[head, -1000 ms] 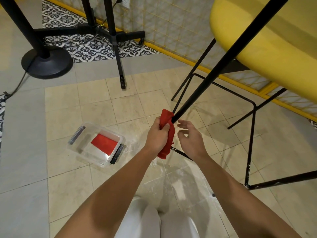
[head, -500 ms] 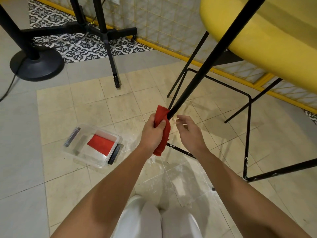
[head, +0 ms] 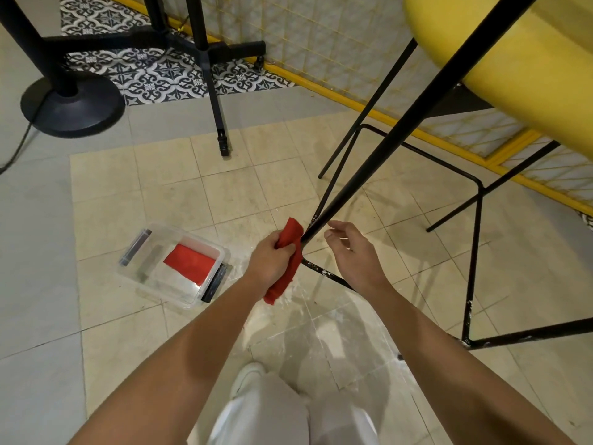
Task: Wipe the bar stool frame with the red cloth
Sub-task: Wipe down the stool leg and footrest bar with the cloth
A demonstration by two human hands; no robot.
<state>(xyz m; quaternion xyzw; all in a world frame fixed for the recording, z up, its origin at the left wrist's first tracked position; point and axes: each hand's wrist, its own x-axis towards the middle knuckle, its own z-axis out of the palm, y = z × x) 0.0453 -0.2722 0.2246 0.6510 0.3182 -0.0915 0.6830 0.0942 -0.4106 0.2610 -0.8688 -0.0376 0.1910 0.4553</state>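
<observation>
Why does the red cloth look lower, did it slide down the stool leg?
Yes. The red cloth in the left hand slid down the black stool leg, closer to the footrest bar.

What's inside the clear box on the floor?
The clear box holds a folded red cloth lying flat. Anything under that cloth is covered, so I can't tell.

A red cloth (head: 286, 255) meets a black stool frame (head: 378, 168) flecked with white, beneath a yellow seat (head: 513, 59). A clear box (head: 154, 277) holds a second red cloth (head: 189, 264). Cream tiles (head: 224, 194) border grey floor (head: 32, 252) and black-and-white patterned tiles (head: 167, 72).
</observation>
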